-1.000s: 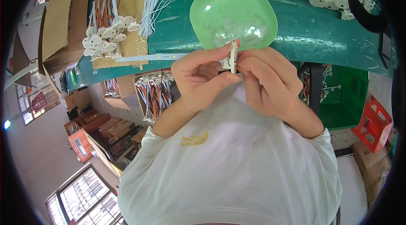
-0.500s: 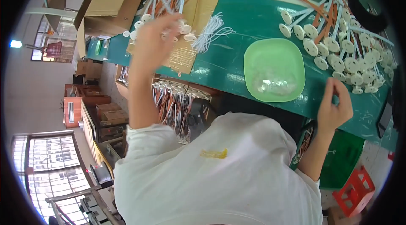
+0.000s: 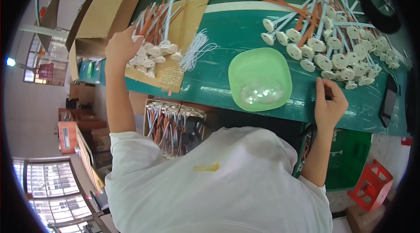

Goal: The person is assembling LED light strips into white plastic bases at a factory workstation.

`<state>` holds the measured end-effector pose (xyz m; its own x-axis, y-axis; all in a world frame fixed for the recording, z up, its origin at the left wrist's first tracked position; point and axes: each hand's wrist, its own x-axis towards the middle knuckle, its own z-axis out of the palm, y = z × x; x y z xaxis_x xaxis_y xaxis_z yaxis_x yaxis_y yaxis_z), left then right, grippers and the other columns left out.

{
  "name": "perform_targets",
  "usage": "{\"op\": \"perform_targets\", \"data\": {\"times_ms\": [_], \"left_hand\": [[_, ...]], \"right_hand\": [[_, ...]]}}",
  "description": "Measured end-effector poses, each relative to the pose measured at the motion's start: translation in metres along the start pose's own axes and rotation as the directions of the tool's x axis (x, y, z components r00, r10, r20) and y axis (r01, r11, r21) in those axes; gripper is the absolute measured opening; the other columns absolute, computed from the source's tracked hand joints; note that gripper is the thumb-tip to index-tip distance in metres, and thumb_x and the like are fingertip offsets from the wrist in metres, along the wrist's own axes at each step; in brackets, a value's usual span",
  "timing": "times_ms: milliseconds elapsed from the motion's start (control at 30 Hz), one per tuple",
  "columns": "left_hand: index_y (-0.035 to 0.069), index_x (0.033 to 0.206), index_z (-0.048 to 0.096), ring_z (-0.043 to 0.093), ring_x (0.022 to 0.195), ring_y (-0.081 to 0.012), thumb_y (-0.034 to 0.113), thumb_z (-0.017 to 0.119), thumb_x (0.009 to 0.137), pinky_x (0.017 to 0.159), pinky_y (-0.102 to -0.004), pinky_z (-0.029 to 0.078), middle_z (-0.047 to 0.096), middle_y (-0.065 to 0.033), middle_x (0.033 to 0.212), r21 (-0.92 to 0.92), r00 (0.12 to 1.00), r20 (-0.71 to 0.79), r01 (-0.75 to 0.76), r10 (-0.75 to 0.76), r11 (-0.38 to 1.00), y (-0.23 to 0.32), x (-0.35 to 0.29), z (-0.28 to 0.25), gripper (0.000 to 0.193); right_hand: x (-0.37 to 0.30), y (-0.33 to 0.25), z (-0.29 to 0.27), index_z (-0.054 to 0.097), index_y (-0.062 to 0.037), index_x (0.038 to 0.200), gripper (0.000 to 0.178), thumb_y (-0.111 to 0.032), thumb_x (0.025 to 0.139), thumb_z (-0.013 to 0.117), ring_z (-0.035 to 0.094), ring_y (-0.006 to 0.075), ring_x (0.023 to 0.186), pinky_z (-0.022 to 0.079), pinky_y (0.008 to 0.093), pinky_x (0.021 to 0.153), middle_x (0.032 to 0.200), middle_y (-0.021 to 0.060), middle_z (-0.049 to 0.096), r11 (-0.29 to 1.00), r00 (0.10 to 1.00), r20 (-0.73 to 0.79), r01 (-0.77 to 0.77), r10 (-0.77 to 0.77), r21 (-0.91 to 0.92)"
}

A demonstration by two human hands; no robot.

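My left hand is closed at the left edge of a heap of white disc-ended strips, some brown and some pale grey. A small white piece shows at its fingertips; most of it is hidden. The heap lies on a flat piece of cardboard. On the right, my right hand pinches thumb and fingers together just above the table's near edge; anything in them is too small to tell. A larger heap of similar disc-ended strips lies beyond it. Between the hands stands a light green tray holding small clear pieces.
A bundle of white cord lies beside the cardboard on the green table. An open carton stands at far left. A dark phone-like slab is at right. Below are a box of strips and a red stool.
My left hand has moved left, from over the heap to its left edge. The whole view has shifted, bringing more discs and a red container in at the far side. My right hand stays pinched.
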<state>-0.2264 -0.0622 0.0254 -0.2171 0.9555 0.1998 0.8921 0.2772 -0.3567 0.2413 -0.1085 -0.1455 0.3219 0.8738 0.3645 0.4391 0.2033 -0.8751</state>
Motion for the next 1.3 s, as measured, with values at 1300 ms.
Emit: {"op": "perform_targets", "data": {"times_ms": [1300], "left_hand": [[0.011, 0.117, 0.067, 0.062, 0.08, -0.029, 0.019, 0.063, 0.091, 0.071, -0.0388, 0.048, 0.067, -0.0111, 0.08, -0.416, 0.368, -0.504, -0.896, 0.782, 0.154, 0.342, 0.005, -0.025, 0.028]], "right_hand": [[0.002, -0.006, -0.011, 0.049, 0.0004, 0.065, 0.03, -0.005, 0.08, 0.075, 0.044, 0.0157, 0.049, 0.038, 0.0285, 0.048, 0.057, 0.0076, 0.049, 0.991, 0.984, 0.125, 0.131, -0.129, -0.008]]}}
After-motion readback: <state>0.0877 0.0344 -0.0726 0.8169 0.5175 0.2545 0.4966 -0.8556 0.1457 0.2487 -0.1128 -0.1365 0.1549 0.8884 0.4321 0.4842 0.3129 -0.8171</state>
